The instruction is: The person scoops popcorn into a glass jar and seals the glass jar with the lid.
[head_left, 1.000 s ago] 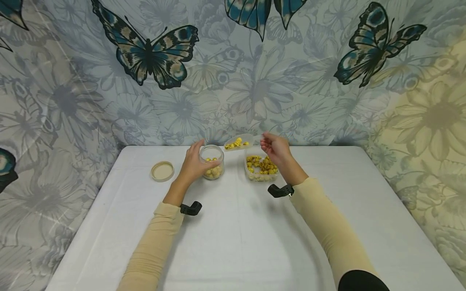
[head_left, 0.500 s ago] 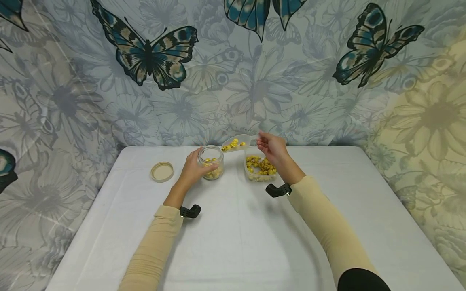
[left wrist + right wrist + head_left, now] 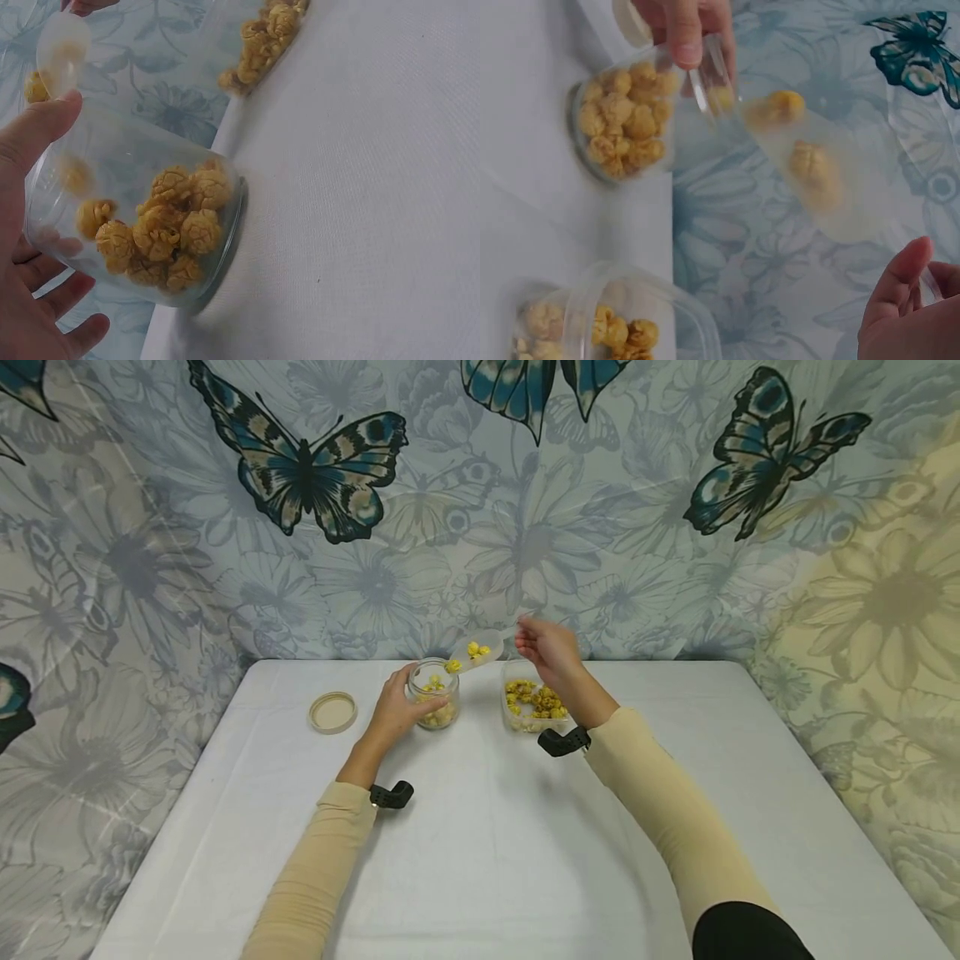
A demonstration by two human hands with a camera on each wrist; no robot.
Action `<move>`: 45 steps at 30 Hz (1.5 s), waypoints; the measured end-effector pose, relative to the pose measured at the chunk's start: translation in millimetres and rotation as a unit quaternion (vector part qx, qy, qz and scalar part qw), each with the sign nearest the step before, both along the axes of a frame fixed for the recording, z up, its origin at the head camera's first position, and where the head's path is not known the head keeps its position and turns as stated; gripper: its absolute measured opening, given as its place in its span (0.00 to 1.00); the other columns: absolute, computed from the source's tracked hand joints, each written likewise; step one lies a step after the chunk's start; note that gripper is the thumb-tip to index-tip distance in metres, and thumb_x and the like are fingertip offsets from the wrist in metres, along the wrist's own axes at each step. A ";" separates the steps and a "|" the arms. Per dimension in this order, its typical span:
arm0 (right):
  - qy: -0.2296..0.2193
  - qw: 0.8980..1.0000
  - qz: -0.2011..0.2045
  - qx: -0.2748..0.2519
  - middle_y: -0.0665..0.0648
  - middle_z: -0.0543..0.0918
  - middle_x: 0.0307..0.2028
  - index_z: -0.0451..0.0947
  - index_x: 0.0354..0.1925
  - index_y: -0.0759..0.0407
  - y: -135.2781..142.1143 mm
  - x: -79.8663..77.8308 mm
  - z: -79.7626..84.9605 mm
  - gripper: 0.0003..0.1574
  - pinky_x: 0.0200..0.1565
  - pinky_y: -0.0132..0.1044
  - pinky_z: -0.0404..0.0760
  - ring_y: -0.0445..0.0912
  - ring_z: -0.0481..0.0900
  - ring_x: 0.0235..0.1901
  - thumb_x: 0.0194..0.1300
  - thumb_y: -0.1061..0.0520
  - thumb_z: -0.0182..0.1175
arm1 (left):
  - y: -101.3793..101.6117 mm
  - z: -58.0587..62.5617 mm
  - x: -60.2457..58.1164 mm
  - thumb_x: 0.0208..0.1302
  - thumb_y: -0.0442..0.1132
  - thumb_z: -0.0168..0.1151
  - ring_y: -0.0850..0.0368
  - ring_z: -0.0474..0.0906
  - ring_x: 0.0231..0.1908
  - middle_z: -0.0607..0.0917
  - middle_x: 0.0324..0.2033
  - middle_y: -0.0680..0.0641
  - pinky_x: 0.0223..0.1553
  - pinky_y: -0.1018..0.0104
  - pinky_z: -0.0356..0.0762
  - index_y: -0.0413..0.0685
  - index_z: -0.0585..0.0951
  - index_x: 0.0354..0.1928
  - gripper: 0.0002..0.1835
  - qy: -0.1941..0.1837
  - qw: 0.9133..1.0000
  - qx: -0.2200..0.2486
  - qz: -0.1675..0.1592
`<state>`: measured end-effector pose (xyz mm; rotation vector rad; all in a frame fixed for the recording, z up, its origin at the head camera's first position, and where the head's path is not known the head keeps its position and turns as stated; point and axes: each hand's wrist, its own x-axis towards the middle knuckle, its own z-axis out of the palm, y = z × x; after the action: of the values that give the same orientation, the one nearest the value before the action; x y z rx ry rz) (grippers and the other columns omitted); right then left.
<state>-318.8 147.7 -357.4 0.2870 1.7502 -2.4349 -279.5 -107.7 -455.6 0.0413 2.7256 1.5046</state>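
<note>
My left hand (image 3: 393,710) holds a clear glass jar (image 3: 135,142) round its side, thumb near the rim. Yellow popcorn balls (image 3: 157,232) lie in the jar's lower part, and one blurred piece shows higher up inside. The right hand (image 3: 553,652) pinches the handle of a translucent scoop (image 3: 847,195). That scoop tilts down to the left, its tip above the jar's mouth. A few popcorn pieces (image 3: 477,650) are in the scoop, one at its front lip.
Right of the jar stands a clear plastic tub (image 3: 517,720) with more popcorn in it. A round jar lid (image 3: 333,713) lies on the white table (image 3: 465,860) at the left. Behind the table hangs a butterfly-patterned cloth (image 3: 420,560).
The right hand has moved left and up, bringing the scoop over the jar and tilting it. Popcorn has slid towards the scoop's lip. The left hand stays at the jar.
</note>
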 end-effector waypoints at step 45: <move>0.130 0.973 -0.017 0.191 0.50 0.78 0.19 0.81 0.43 0.67 -33.0 -0.9 22.0 0.15 0.21 0.28 0.77 0.40 0.76 0.17 0.68 0.54 0.61 | -0.3 -3.4 1.7 0.53 0.58 0.72 0.42 0.58 0.71 0.63 0.70 0.40 0.72 0.43 0.57 0.48 0.58 0.73 0.51 0.012 1.000 0.017 -0.002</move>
<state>-319.8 114.8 -335.4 0.0312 2.3433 -2.2233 -277.9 -108.0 -459.0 0.0668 2.7155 1.5606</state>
